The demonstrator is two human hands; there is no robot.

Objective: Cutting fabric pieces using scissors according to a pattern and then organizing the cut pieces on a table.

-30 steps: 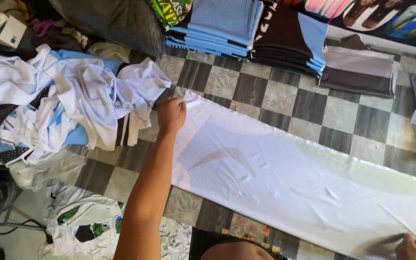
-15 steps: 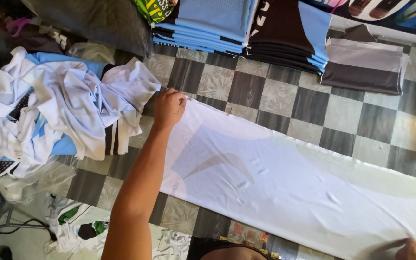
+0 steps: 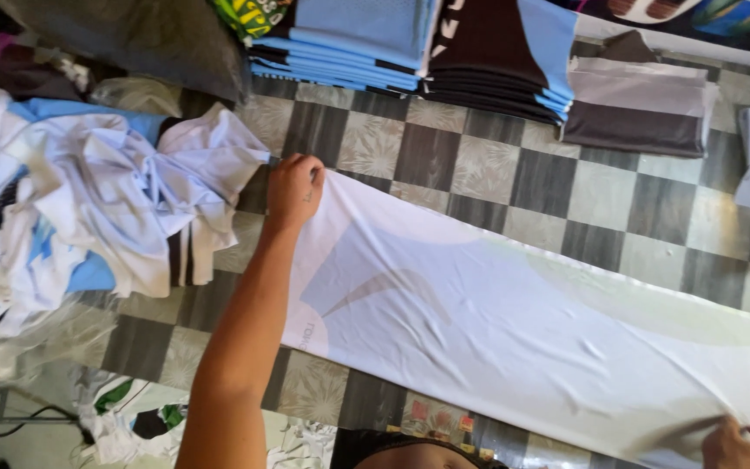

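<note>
Since a second ago: my left hand (image 3: pixel 294 189) has slid along the far corner of the white fabric panel (image 3: pixel 514 334), and the cloth lies flatter, with fewer folds near that end.
Right hand (image 3: pixel 741 445): nearest to me, low at the edge of view, fingers pinching the near edge of the panel; most of the hand is cut off.
White fabric panel: stretched slantwise across the checkered table (image 3: pixel 496 169), a faint grey print showing near the left end.
Left hand: arm reached out, fingers curled and pressed on the far left corner, pinning it down.
To do it well: I judge I should keep even tension between both hands so small creases in the middle pull out, and keep the corner clear of the crumpled garment heap (image 3: pixel 88 204) just beside it.
Far side: folded stacks (image 3: pixel 410 43) of blue and dark garments, well apart from the panel.
</note>
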